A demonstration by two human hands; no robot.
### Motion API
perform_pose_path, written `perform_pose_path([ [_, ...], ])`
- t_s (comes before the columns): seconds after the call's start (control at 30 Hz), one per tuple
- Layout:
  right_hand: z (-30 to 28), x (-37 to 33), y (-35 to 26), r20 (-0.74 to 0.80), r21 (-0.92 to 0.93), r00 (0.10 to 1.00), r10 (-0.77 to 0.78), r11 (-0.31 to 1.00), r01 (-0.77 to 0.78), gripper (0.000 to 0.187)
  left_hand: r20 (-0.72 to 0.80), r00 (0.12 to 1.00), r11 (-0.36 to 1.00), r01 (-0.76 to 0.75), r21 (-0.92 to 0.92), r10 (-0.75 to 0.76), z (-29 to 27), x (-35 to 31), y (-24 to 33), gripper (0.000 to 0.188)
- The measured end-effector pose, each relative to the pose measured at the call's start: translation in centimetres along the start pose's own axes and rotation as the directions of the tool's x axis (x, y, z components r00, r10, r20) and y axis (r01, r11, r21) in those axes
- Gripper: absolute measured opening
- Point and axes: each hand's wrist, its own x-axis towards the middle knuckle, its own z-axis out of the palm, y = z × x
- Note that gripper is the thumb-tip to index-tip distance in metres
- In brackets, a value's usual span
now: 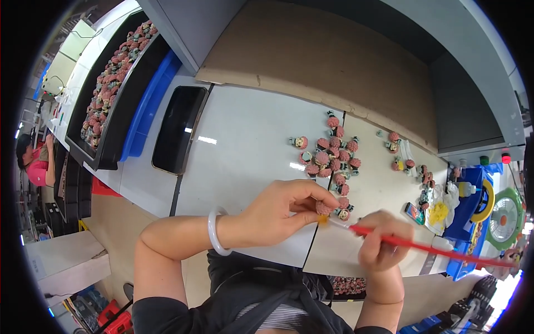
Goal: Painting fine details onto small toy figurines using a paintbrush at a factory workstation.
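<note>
My left hand [278, 214], a pale bangle on its wrist, pinches a small pink-haired figurine [322, 208] between thumb and fingertips. In my right hand [386, 239] is a paintbrush with a long red handle [423, 247], gripped like a pen. The brush's yellowish tip meets the lower side of the figurine, or comes very close to it. Just beyond my hands, a cluster of similar pink-topped figurines [334, 151] lies on the white table [245, 128]. Several of them sit right beside my left fingertips.
A black phone [179, 131] lies on the left, near a black tray [119, 111] heaped with figurines and a blue bin [149, 111]. More figurines [393, 146] are scattered at right, near yellow-stained paper [438, 211], a blue basket [473, 192] and a green fan [505, 217]. A grey shelf [467, 106] borders the back.
</note>
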Motion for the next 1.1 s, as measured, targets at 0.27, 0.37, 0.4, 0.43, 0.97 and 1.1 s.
perform_pose_path([
  [0.27,-1.3,0.8,0.3,0.059,-0.093,0.997,-0.051,0.994,0.057,0.007,-0.004,1.0,0.996,0.024,-0.091,-0.024,0.0,0.2,0.2,0.033],
  [0.37,-4.3,2.8,0.9,0.03,-0.523,0.91,0.413,0.782,-0.338,0.008,0.007,1.0,0.989,-0.008,-0.146,0.009,-0.2,0.1,0.4,0.033],
  [0.4,-5.0,2.8,1.6,0.03,-0.522,0.911,0.412,0.783,-0.337,0.008,0.028,0.997,0.994,-0.063,-0.092,0.066,-0.4,0.2,0.5,0.033],
  [0.43,-5.8,3.0,2.4,0.12,-0.661,0.843,0.524,0.676,-0.325,0.011,0.052,0.992,0.992,-0.117,-0.04,0.119,-0.6,0.2,0.5,0.034],
  [0.97,-1.0,1.2,0.5,0.484,-0.359,0.874,0.049,0.922,0.147,0.026,0.123,0.991,0.984,-0.023,-0.177,0.045,-0.5,-0.3,0.8,0.038],
  [1.1,-0.9,1.0,0.7,0.49,-0.345,0.871,0.022,0.923,0.171,0.028,0.136,0.989,0.987,-0.035,-0.157,0.056,-0.6,-0.3,0.7,0.038],
])
